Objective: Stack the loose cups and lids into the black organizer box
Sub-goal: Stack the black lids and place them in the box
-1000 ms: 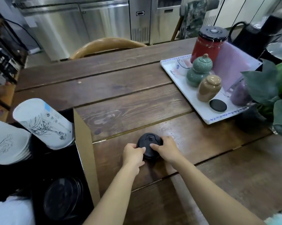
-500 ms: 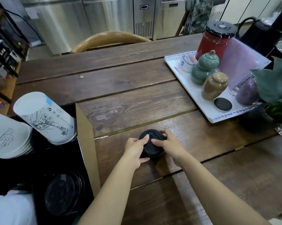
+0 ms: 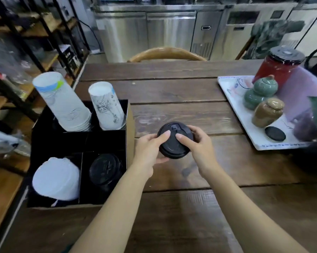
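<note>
A stack of black lids (image 3: 175, 145) is held above the wooden table (image 3: 172, 92), just right of the black organizer box (image 3: 106, 137). My left hand (image 3: 150, 152) grips its left side and my right hand (image 3: 199, 145) its right side, thumbs on top. In the box, two stacks of white paper cups stand upside down at the back: a larger one (image 3: 62, 103) and a printed one (image 3: 108, 106). White lids (image 3: 56, 178) fill the front left compartment and black lids (image 3: 104, 169) the front right one.
A white tray (image 3: 245, 132) at the right carries a red jar (image 3: 276, 66), a green pot (image 3: 260, 92), a brown pot (image 3: 267, 112) and a small black disc (image 3: 275, 133). A wooden chair back (image 3: 166, 53) stands beyond the table. Shelving is at the left.
Both hands have lifted the black lid stack off the table and toward the box. The view has shifted left, showing the whole box.
</note>
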Motion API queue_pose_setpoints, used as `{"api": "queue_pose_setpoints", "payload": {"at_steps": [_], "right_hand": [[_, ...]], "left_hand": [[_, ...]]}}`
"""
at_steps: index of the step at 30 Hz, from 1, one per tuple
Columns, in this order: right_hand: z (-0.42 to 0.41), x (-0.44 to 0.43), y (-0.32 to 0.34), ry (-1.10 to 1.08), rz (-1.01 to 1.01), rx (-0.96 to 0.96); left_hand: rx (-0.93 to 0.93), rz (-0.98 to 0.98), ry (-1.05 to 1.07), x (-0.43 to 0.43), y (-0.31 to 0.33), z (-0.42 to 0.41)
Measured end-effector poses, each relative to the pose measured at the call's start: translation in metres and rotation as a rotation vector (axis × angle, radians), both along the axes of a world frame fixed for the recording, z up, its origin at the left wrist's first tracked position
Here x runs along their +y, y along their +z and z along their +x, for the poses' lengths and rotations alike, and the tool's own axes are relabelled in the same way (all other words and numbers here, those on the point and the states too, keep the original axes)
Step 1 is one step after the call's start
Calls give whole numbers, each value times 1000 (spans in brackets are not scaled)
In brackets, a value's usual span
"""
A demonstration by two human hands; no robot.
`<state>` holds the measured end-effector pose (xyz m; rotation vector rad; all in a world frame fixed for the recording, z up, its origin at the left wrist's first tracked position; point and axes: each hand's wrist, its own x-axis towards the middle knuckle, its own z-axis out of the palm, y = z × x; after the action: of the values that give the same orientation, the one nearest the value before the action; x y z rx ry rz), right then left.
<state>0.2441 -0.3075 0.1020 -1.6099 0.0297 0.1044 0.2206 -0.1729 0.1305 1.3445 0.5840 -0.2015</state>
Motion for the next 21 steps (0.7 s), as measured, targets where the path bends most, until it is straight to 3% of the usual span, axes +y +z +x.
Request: {"api": "queue_pose_setpoints", "payload": {"at_steps": [8,21], "right_hand": [[-37,68,35,202,-70,-114],[-64,145,30,289,-315,-31]], "left_hand": [[-148,96,237,59,36,-65],[-45,142,258,135,10,-87]]}}
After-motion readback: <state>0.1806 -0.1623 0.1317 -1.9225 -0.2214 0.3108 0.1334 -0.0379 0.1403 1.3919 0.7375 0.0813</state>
